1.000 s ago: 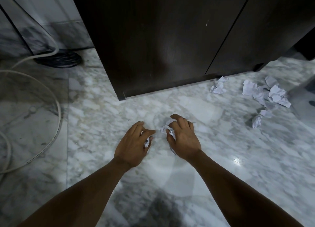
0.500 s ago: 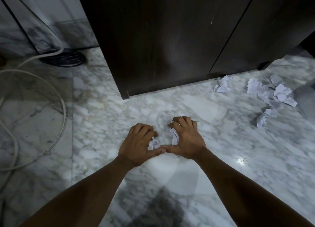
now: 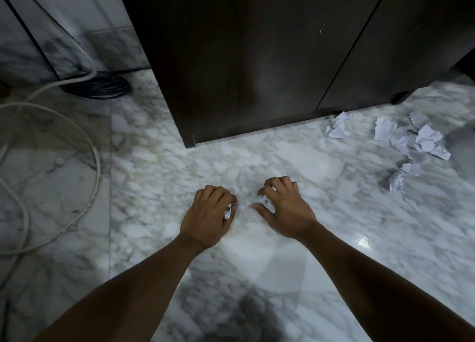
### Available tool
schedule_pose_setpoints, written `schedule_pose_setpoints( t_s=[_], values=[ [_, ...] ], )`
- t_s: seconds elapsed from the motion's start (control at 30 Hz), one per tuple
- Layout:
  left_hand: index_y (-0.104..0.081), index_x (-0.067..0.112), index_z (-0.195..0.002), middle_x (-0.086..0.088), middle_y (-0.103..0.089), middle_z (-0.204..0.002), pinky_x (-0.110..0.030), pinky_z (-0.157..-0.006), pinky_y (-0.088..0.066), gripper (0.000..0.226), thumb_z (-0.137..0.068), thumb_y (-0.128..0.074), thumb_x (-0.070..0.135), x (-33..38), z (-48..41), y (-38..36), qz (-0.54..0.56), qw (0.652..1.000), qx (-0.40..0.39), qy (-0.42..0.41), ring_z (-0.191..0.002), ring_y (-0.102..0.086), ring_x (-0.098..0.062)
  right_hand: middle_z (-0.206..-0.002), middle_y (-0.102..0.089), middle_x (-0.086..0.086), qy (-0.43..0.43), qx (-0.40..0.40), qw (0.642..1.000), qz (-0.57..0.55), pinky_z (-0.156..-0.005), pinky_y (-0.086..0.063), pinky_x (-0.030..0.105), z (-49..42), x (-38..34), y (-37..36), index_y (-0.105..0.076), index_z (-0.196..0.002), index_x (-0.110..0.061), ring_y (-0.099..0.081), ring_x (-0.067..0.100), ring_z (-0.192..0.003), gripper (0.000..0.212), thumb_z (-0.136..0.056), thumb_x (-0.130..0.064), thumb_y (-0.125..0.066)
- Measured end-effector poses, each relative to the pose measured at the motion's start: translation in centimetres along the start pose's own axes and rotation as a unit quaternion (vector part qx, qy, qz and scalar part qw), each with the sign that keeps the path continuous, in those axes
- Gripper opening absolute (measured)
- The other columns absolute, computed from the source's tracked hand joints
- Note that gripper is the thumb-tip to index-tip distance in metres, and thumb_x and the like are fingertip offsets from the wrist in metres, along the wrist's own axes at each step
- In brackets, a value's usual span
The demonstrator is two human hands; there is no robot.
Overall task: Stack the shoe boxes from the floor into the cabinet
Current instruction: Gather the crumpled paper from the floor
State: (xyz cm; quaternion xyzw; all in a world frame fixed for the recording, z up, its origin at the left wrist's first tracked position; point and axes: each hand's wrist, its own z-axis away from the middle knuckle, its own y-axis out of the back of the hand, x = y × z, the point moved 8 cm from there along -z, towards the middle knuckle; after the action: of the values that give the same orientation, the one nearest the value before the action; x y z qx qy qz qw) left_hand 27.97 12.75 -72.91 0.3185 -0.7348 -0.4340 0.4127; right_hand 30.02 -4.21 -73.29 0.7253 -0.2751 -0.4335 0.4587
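A dark wooden cabinet [image 3: 252,58] with its doors shut stands on the marble floor [image 3: 321,213] ahead of me. No shoe box is in view. My left hand [image 3: 205,218] rests low on the floor, curled around a crumpled white paper [image 3: 228,211]. A short way to the right, my right hand [image 3: 285,208] is curled around another crumpled white paper [image 3: 266,201]. Both papers are mostly hidden under the fingers.
Several crumpled white papers [image 3: 411,138] lie on the floor at the right, one paper ball [image 3: 336,128] near the cabinet's base. A white cable [image 3: 95,177] loops across the left floor, and a black coiled cable [image 3: 100,87] lies by the wall.
My hands, thumbs touching half a second ago, have drawn slightly apart, each with paper in it. The view has shifted a little.
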Motion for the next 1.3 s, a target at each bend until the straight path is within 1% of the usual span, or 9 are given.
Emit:
schedule_pose_setpoints(
  t_s=[0.1,0.27,0.43,0.57,0.67,0.8,0.9,1.03,1.3],
  values=[
    [-0.067,0.021,-0.113,0.006,-0.063,-0.099,-0.031,-0.080,-0.044,0.021,-0.095,-0.058,0.028,0.0,0.1,-0.1,0.009,1.000,0.000,-0.001,-0.093,-0.052,-0.018,-0.105,-0.060,-0.005,-0.012,0.022,1.000,-0.003,-0.083,-0.045,0.036,0.2,0.2,0.1,-0.066,-0.105,-0.018,-0.049,0.020,-0.098,0.029,-0.098,-0.044,-0.056],
    [-0.071,0.016,-0.106,0.004,-0.063,-0.092,-0.032,-0.081,-0.048,0.021,-0.092,-0.059,0.027,-0.6,0.1,0.2,0.048,0.998,0.021,0.018,-0.089,-0.055,-0.018,-0.106,-0.062,-0.003,-0.040,0.023,0.999,-0.019,-0.088,-0.046,0.031,0.2,0.9,0.0,-0.064,-0.124,-0.018,-0.053,0.019,-0.098,0.037,-0.099,-0.042,-0.052],
    [-0.075,0.013,-0.104,0.003,-0.062,-0.087,-0.026,-0.083,-0.050,0.025,-0.091,-0.060,0.029,-1.3,0.1,0.2,0.090,0.994,0.031,0.060,-0.087,-0.057,-0.014,-0.099,-0.064,-0.001,-0.059,0.031,0.997,-0.032,-0.081,-0.048,0.031,0.2,1.3,0.0,-0.069,-0.107,-0.014,-0.057,0.020,-0.092,0.033,-0.098,-0.041,-0.052],
    [-0.077,0.014,-0.094,0.005,-0.059,-0.084,-0.021,-0.078,-0.050,0.014,-0.086,-0.071,0.023,-1.9,0.3,0.1,0.122,0.986,0.024,0.110,-0.085,-0.056,-0.011,-0.089,-0.063,-0.003,-0.151,0.080,0.982,-0.082,-0.075,-0.049,0.028,1.3,1.4,0.8,-0.069,-0.094,-0.016,-0.058,0.016,-0.088,0.016,-0.092,-0.031,-0.064],
    [-0.077,0.012,-0.086,0.005,-0.061,-0.084,-0.023,-0.076,-0.051,0.010,-0.077,-0.079,0.009,-1.6,1.0,0.3,0.159,0.971,0.035,0.177,-0.083,-0.060,-0.012,-0.082,-0.062,-0.001,-0.248,0.145,0.949,-0.129,-0.074,-0.051,0.030,3.8,0.3,1.9,-0.065,-0.081,-0.016,-0.060,0.019,-0.083,0.010,-0.090,-0.021,-0.069],
    [-0.068,0.018,-0.067,0.008,-0.053,-0.073,-0.025,-0.071,-0.047,0.012,-0.078,-0.062,0.021,1.8,3.9,1.1,0.167,0.965,0.016,0.201,-0.074,-0.056,-0.012,-0.081,-0.064,0.001,-0.341,0.172,0.909,-0.167,-0.073,-0.054,0.033,8.7,-1.6,3.8,-0.066,-0.082,-0.015,-0.065,0.022,-0.080,0.009,-0.088,-0.017,-0.071],
    [-0.072,0.020,-0.072,0.007,-0.055,-0.074,-0.022,-0.071,-0.044,0.016,-0.076,-0.059,0.029,4.7,5.4,2.5,0.201,0.956,0.000,0.213,-0.076,-0.058,-0.015,-0.085,-0.065,0.001,-0.382,0.188,0.887,-0.176,-0.073,-0.051,0.030,11.5,-1.5,8.2,-0.068,-0.084,-0.015,-0.066,0.022,-0.082,0.007,-0.088,-0.020,-0.072],
    [-0.072,0.016,-0.074,0.006,-0.056,-0.075,-0.028,-0.074,-0.046,0.007,-0.079,-0.072,0.012,9.0,2.6,7.3,0.234,0.952,0.018,0.199,-0.080,-0.057,-0.017,-0.086,-0.066,0.001,-0.391,0.233,0.876,-0.163,-0.074,-0.052,0.032,13.3,-1.6,17.6,-0.067,-0.086,-0.017,-0.065,0.020,-0.081,0.008,-0.090,-0.024,-0.069],
    [-0.077,0.011,-0.091,0.006,-0.057,-0.085,-0.024,-0.075,-0.047,0.009,-0.083,-0.074,0.013,21.0,-5.8,25.1,0.262,0.948,0.165,0.080,-0.084,-0.060,-0.018,-0.092,-0.067,-0.001,-0.348,0.317,0.876,-0.102,-0.077,-0.053,0.034,14.1,-5.8,37.4,-0.067,-0.095,-0.017,-0.063,0.018,-0.086,0.018,-0.092,-0.034,-0.064]
  ],
)
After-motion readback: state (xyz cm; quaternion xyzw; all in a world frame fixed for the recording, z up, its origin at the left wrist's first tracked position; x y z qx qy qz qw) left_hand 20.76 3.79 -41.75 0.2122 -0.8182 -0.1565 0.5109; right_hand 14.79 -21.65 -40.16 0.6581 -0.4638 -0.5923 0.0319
